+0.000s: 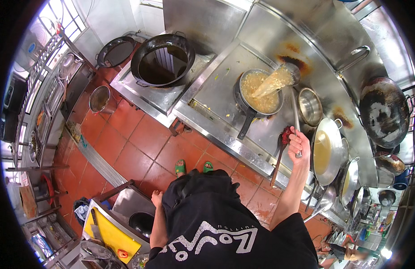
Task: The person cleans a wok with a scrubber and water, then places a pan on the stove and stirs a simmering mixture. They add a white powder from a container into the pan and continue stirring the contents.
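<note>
My right hand is closed around the long metal handle of a ladle. The ladle is tipped over a round pan, and a thick yellowish liquid with pale bits pours from it into the same liquid in the pan. The pan's black handle points toward the stove's front edge. Beside my right hand lies a dark long-handled tool with dark red material at its top end. My left hand hangs low by my left side, its fingers loosely curled, apart from any object.
A big dark wok of oil stands on the left burner. A steel bowl and a wok of yellowish liquid stand at right. A metal bucket is on the tiled floor. A knife lies on a yellow board. Another person is far off, lower right.
</note>
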`<action>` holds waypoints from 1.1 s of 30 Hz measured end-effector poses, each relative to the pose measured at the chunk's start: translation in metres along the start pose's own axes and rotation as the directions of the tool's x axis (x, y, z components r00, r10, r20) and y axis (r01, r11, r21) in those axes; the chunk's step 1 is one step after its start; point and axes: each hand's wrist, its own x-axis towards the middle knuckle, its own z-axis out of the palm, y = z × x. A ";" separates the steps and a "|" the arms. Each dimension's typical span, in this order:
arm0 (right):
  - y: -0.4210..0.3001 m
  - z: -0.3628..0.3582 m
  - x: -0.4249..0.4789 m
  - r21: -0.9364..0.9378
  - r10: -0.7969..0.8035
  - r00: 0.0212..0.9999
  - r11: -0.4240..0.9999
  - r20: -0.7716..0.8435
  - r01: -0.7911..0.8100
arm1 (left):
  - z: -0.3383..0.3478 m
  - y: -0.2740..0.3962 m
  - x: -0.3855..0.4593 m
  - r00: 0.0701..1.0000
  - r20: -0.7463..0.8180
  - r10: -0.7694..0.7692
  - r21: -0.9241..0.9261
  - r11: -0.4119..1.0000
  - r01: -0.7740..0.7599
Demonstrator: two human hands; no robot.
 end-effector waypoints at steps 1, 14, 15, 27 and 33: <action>0.000 0.003 -0.002 -0.086 -0.053 0.998 0.995 -0.044 0.049 | 0.000 -0.007 0.001 1.000 0.003 0.004 0.015 1.000 -0.004; 0.022 -0.002 0.014 -0.964 -0.586 0.795 0.266 -0.156 0.007 | -0.002 0.001 -0.005 1.000 -0.008 0.005 0.010 1.000 -0.005; 0.026 -0.010 0.018 -0.971 -0.583 0.800 0.238 -0.140 0.004 | -0.001 -0.004 -0.001 1.000 -0.013 0.015 -0.002 1.000 -0.015; 0.085 -0.049 0.005 -0.854 -0.214 0.930 0.494 -0.300 -0.162 | 0.004 -0.008 0.001 1.000 -0.011 -0.009 0.011 1.000 0.009; 0.080 -0.073 0.031 -0.913 -0.292 0.902 0.352 -0.318 -0.208 | 0.002 -0.007 -0.004 1.000 -0.024 -0.004 -0.003 1.000 0.004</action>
